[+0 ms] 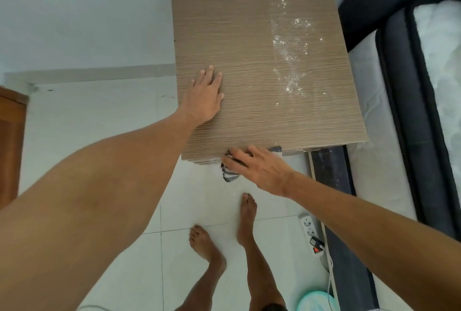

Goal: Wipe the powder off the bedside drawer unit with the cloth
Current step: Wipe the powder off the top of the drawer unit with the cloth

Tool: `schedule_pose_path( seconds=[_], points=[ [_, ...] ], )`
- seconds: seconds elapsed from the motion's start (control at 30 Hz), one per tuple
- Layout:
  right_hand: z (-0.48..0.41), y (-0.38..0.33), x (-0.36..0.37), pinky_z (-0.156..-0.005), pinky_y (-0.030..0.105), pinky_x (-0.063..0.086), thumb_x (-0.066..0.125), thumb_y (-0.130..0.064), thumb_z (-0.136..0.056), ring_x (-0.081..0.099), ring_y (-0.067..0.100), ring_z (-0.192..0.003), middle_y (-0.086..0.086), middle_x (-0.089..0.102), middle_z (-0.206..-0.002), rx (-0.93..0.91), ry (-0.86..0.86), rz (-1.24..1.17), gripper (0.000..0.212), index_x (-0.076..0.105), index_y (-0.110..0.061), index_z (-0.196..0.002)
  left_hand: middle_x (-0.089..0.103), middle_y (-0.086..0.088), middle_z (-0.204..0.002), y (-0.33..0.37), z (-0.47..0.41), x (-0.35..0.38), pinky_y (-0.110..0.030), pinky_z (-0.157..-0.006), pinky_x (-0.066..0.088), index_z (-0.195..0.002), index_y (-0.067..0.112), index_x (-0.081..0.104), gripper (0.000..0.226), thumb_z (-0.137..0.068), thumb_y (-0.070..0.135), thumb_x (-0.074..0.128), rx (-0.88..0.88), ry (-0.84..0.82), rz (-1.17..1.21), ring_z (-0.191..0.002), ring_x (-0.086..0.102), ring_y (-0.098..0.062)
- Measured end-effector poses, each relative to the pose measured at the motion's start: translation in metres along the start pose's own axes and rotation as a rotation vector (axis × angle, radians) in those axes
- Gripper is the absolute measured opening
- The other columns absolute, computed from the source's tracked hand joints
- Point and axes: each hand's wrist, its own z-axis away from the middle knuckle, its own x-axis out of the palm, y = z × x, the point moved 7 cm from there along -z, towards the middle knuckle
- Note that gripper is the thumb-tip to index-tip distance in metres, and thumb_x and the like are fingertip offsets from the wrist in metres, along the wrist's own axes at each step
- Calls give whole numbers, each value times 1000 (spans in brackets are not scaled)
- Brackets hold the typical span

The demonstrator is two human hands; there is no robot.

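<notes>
The bedside drawer unit has a brown wood-grain top seen from above. White powder is scattered in a streak down its right half. My left hand lies flat with fingers apart on the top's near left part. At the front edge of the unit, my right hand holds a grey striped cloth. Part of the cloth hangs below the edge, and another bit shows past my knuckles to the right.
A bed with a dark frame stands right of the unit. A white power strip with a plugged cable lies on the tiled floor near my bare feet. A turquoise round object sits at the bottom. A wooden cabinet is at left.
</notes>
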Motion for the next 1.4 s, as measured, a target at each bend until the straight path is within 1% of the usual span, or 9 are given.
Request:
schedule_pose_path(
  seconds=[0.17,0.4,0.6,0.83,0.93,1.1,1.2,1.3,1.4],
  points=[
    [16,43,-25,-87,38,51,76,-8,-76,56,26,-98,12,54,-131,78,69,-62,75,39,-10,-141,8,-13,-160,14,-9,-5,-51,-117,21,-150,12,18,62,-98,34,44,-24,-30,-37,-147,8,-32],
    [-13,192,-74,-91,45,52,68,-5,-84,58,32,-103,18,54,-132,306,183,-156,60,46,-3,-140,8,-11,-161,39,-50,-8,-53,-116,21,-148,16,21,62,-96,38,46,-58,-2,-56,-147,10,-31],
    [-67,299,-98,-97,44,45,61,-12,-91,55,34,-111,19,52,-135,347,254,-176,55,44,-7,-142,5,-7,-162,53,-104,-20,-58,-115,20,-148,19,20,64,-95,40,47,-144,5,-8,-148,6,-31],
    [-141,397,-99,-108,45,39,58,-15,-93,46,31,-123,14,45,-143,366,208,-246,63,32,-13,-150,0,-7,-162,64,-139,-23,-62,-112,18,-149,21,14,64,-95,44,41,-224,46,-40,-148,3,-30],
    [-166,422,-85,-108,46,36,56,-28,-97,43,32,-127,12,40,-149,388,92,-246,65,24,-16,-153,0,-7,-162,64,-141,-22,-62,-113,18,-150,21,12,67,-95,45,41,-226,55,-50,-148,2,-30],
    [-172,442,-65,-100,50,36,27,-53,-101,41,35,-127,10,41,-148,425,24,76,56,31,-26,-149,0,-6,-162,63,-142,-20,-62,-114,15,-150,22,12,68,-95,45,42,-228,67,-40,-148,2,-29],
    [-172,441,-49,-109,53,31,20,-55,-99,35,34,-138,12,30,-156,475,-20,-24,63,20,-25,-155,2,-6,-162,62,-141,-20,-62,-113,15,-150,22,14,67,-94,45,43,-230,84,-35,-148,4,-29],
    [-170,431,-32,-118,56,14,17,-67,-94,12,35,-150,19,10,-163,545,-67,-132,81,4,-20,-158,2,-6,-162,63,-141,-20,-63,-113,15,-149,21,16,67,-94,45,44,-231,90,-31,-148,5,-29],
    [-160,413,-26,-119,58,6,15,-76,-90,3,37,-151,21,1,-164,516,-77,-94,90,-3,-20,-158,0,-5,-162,64,-141,-21,-62,-114,13,-150,21,14,67,-94,45,43,-233,70,-18,-148,2,-29]
  ],
)
